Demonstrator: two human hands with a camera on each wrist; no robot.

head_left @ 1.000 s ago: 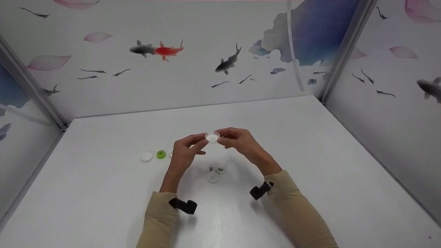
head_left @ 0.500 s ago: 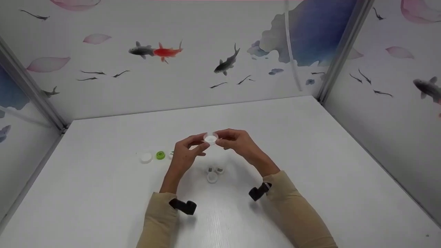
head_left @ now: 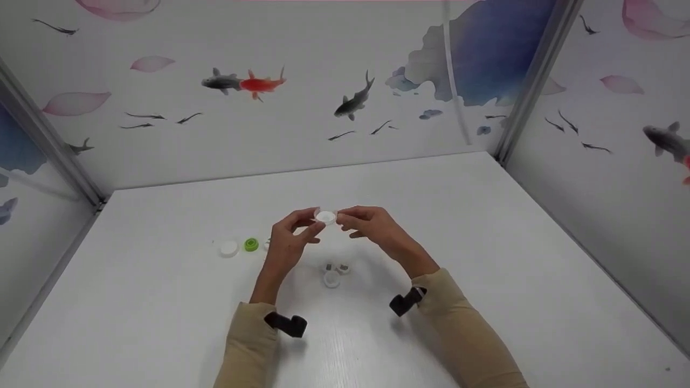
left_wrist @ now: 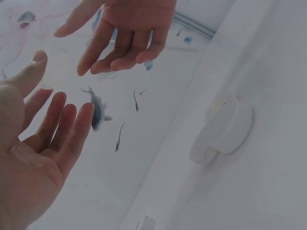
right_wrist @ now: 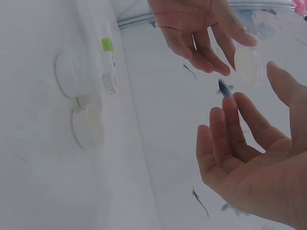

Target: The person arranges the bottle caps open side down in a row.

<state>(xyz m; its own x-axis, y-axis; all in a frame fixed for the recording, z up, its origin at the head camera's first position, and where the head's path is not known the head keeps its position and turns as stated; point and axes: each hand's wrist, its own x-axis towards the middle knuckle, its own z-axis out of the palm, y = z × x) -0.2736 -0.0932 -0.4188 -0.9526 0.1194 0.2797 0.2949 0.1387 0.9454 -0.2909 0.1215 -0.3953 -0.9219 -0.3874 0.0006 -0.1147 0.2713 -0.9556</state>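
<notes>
A small clear round dish (head_left: 325,217) with a whitish base is held up over the table. My left hand (head_left: 289,238) pinches its left side between thumb and fingers. Fingers spread and slightly bent, my right hand (head_left: 372,223) stands close at the dish's right side. In the right wrist view a gap shows between the right thumb and the dish (right_wrist: 248,64), while the left thumb presses on it. The dish looks faint and washed out in the left wrist view. Below the hands lie a white round piece (head_left: 331,278) and two small whitish pieces (head_left: 344,268) with dark marks.
Left of the hands on the white table (head_left: 161,302) lie a white round lid (head_left: 229,249) and a green round cap (head_left: 251,244). Another white piece (head_left: 267,244) is partly hidden behind the left hand. Printed wall panels (head_left: 269,129) stand around the table's back and sides.
The right fingers have come away from the dish, which both hands held before. The dish has shifted slightly left and tilted, staying in the left hand.
</notes>
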